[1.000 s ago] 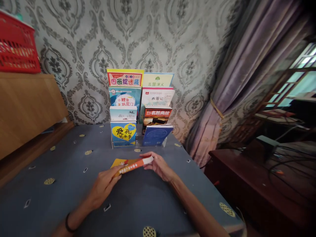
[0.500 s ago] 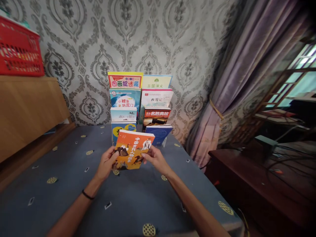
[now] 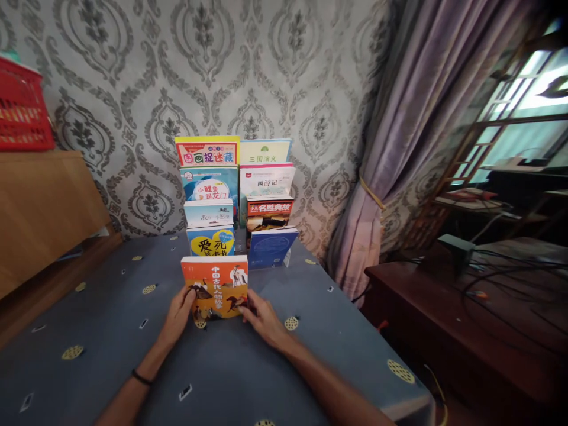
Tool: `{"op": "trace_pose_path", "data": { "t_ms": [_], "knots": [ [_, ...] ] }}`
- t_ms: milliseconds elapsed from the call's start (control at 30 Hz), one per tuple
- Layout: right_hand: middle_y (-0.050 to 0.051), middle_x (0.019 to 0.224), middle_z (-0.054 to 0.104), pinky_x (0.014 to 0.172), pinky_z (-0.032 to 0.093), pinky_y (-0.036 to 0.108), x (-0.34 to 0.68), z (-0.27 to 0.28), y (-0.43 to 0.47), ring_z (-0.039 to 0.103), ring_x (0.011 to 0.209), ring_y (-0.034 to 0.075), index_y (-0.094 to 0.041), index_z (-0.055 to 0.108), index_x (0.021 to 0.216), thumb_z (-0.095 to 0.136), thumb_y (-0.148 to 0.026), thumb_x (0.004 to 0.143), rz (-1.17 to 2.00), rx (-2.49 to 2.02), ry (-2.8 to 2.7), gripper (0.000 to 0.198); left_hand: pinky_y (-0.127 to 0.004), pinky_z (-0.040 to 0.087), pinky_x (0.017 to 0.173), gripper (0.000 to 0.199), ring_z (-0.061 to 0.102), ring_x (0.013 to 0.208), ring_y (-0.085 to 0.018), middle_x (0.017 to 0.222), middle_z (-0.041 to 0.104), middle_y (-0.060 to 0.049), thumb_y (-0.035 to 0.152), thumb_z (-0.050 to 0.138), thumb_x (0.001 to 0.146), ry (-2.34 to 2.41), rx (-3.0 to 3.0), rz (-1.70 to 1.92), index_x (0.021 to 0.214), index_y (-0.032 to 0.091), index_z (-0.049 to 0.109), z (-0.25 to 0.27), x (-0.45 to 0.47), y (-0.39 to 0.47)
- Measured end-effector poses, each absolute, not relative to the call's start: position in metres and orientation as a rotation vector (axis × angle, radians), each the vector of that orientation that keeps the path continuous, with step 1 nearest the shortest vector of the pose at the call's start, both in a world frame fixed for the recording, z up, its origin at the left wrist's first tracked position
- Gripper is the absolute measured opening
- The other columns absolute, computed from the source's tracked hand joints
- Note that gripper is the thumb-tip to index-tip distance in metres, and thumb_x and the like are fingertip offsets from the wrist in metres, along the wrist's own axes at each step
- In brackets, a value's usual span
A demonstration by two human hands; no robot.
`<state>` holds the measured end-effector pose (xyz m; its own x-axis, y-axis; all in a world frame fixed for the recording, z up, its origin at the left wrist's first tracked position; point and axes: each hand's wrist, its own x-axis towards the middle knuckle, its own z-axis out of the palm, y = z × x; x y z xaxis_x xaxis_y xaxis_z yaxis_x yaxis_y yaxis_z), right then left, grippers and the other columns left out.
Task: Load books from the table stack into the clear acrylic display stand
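Observation:
An orange book (image 3: 217, 284) with white Chinese lettering is held upright between my two hands. My left hand (image 3: 181, 307) grips its left edge, and my right hand (image 3: 261, 316) closes on its lower right edge. Right behind it stands a blue and yellow book (image 3: 210, 239), its lower part covered by the orange one. Farther back in the left column are a pale blue book (image 3: 208, 213), a teal book (image 3: 210, 184) and a yellow-edged book (image 3: 207, 154). The right column holds a dark blue book (image 3: 271, 247), a red and black book (image 3: 269, 214), a white book (image 3: 266, 180) and a pale green book (image 3: 265, 151).
A blue cloth with pineapple prints covers the table (image 3: 235, 378). Patterned wallpaper (image 3: 208, 71) rises behind. At left, a red basket (image 3: 24, 109) sits on a wooden cabinet (image 3: 44, 204). To the right hang a purple curtain (image 3: 390, 142) and a dark red desk (image 3: 426, 313) with cables.
The orange book has moved left and been straightened from its tilt, now in front of the left column. The blue and yellow book's title shows more, and the dark blue book is uncovered.

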<state>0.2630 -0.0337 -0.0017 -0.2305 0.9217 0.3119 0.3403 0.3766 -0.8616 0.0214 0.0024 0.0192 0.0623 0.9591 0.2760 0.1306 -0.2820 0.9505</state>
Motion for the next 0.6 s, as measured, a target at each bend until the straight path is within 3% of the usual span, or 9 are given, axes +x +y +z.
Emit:
{"op": "trace_pose_path", "data": {
  "t_ms": [233,467,600],
  "knots": [
    [-0.001,0.077,0.063,0.078,0.048,0.033,0.263,0.002,-0.044,0.06,0.076,0.02,-0.026,0.06,0.108,0.053,-0.036,0.095,0.785,-1.162,-1.782,0.018,-0.037,0.054,0.091,0.048,0.068,0.106,-0.028,0.113,0.073,-0.011,0.058,0.049,0.09,1.233,1.768,1.257,0.112,0.017,0.063,0.014,0.015,0.0],
    [0.0,0.09,0.065,0.078,0.048,0.03,0.269,0.009,-0.044,0.061,0.077,0.018,-0.027,0.05,0.125,0.048,-0.022,0.096,0.786,-1.082,-1.864,0.03,-0.035,0.054,0.07,0.045,0.069,0.082,-0.026,0.091,0.074,-0.008,0.059,0.045,0.089,1.406,1.998,1.244,0.099,0.019,0.062,0.02,0.014,0.0],
    [0.003,0.105,0.067,0.084,0.049,0.032,0.281,0.008,-0.036,0.064,0.09,0.019,-0.027,0.045,0.134,0.048,-0.018,0.095,0.697,-1.041,-1.826,0.041,-0.033,0.052,0.063,0.045,0.067,0.071,-0.024,0.08,0.072,-0.005,0.06,0.044,0.09,1.427,2.105,1.268,0.091,0.02,0.064,0.025,0.028,0.002]
  ]
}}
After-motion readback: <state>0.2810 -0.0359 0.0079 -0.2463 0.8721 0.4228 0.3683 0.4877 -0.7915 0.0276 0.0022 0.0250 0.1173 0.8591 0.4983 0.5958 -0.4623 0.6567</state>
